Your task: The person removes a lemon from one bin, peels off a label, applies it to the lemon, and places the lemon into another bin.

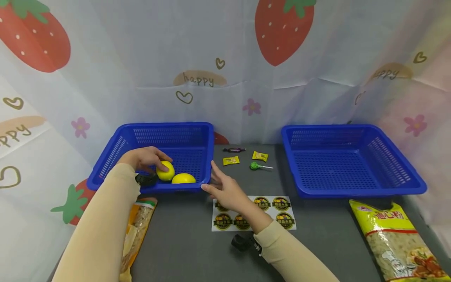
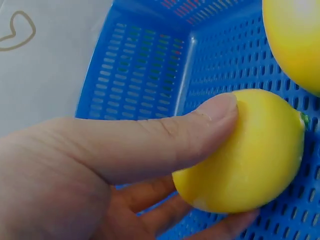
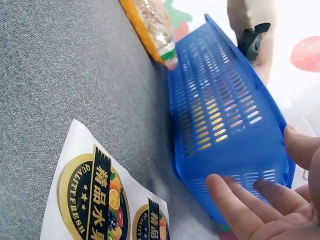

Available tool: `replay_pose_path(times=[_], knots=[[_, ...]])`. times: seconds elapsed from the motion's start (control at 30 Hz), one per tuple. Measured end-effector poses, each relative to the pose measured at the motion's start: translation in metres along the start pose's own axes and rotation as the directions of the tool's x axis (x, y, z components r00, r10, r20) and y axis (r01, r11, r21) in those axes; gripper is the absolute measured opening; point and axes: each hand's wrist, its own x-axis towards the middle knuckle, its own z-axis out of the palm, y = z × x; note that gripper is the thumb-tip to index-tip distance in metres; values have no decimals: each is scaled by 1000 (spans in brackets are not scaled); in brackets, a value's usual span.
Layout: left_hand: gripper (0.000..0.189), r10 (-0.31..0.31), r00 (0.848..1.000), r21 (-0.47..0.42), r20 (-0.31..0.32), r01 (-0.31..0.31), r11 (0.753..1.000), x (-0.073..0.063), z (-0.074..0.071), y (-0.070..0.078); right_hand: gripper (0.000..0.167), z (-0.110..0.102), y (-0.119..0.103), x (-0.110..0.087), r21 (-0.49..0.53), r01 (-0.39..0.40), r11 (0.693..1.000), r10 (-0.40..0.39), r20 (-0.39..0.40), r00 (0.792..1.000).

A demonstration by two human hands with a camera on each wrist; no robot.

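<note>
My left hand (image 1: 143,157) reaches into the left blue basket (image 1: 208,145) and grips a yellow lemon (image 1: 166,172). In the left wrist view, the thumb lies along the top of this lemon (image 2: 250,155) and the other fingers curl beneath it; a small green tip shows at its end. A second lemon (image 1: 184,179) rests beside it near the basket's front wall. My right hand (image 1: 227,192) holds the same basket's front right corner. In the right wrist view, its thumb is at the rim and its fingers (image 3: 232,205) lie along the outer wall.
Another blue basket (image 1: 361,192) stands at the right. Between the baskets lie wrapped candies (image 1: 231,160) and a green lollipop (image 1: 254,166). A sticker sheet (image 1: 289,224) is under the right forearm. Food bags lie at left (image 1: 141,219) and right (image 1: 394,239).
</note>
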Motion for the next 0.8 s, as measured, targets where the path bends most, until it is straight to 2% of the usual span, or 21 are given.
replay_pose_path(times=[0.1,0.27,0.37,0.57,0.7,0.8], knots=[[63,9,1000,-42,-15,-10,999,-2,-1,-1,83,2,-2,0,0,-8,1000,8,2,1000],[64,43,999,-91,-17,-44,995,-7,-8,6,83,1,-4,0,-22,-15,1000,15,1,1000],[66,45,999,-72,-24,-47,996,-12,-12,12,83,-1,-4,0,-44,-3,999,3,2,1000],[67,43,996,-55,-81,-48,997,-21,-17,21,84,-3,-6,1,-116,5,993,-7,-10,1000],[64,80,991,-40,-107,-84,996,-28,-14,25,82,-6,-7,-1,-135,-17,991,17,-5,1000],[59,131,984,-34,-119,-136,990,-36,-10,30,81,-8,-9,-2,-138,-18,990,19,6,1000]])
